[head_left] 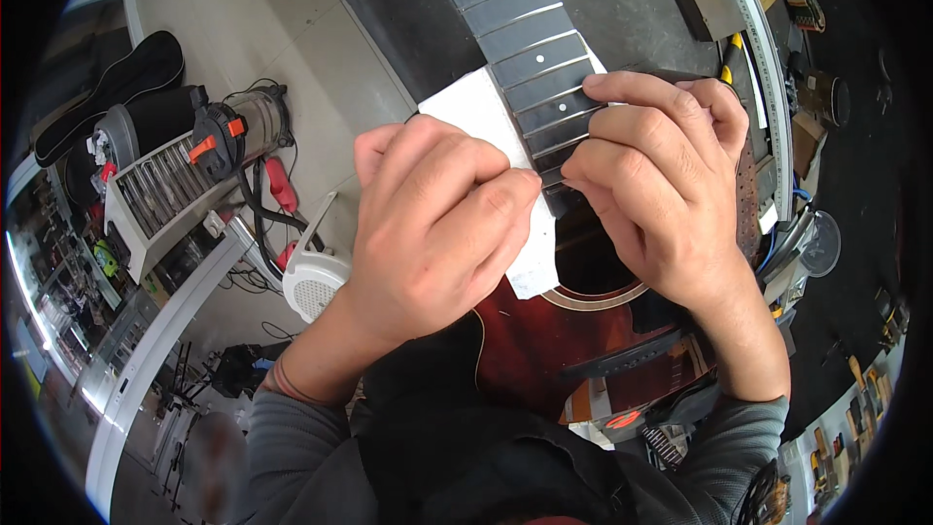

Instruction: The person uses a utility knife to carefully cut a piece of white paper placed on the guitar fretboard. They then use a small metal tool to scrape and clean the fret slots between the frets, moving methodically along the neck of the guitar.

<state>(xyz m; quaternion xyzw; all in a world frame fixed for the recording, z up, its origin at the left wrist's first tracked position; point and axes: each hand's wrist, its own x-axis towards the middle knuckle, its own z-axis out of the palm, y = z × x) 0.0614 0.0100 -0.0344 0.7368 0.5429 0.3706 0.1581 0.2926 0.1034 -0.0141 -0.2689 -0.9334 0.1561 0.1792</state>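
The red-brown guitar (544,331) lies near centre, its dark fretboard (526,34) running far, white paper (476,102) along its left edge, left hand (437,224) and right hand (671,165) curled at the board's near end, either grip's contents indeterminable, light, even pressure and flat paper judged advisable.

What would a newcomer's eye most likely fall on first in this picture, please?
Probably the left hand and right hand, close together near the centre at the lower end of the dark fretboard. Next, perhaps, the bright white sheet along the fretboard's left side, and the glossy red-brown guitar body below. Farther left, orange tabs stand out on a black appliance.
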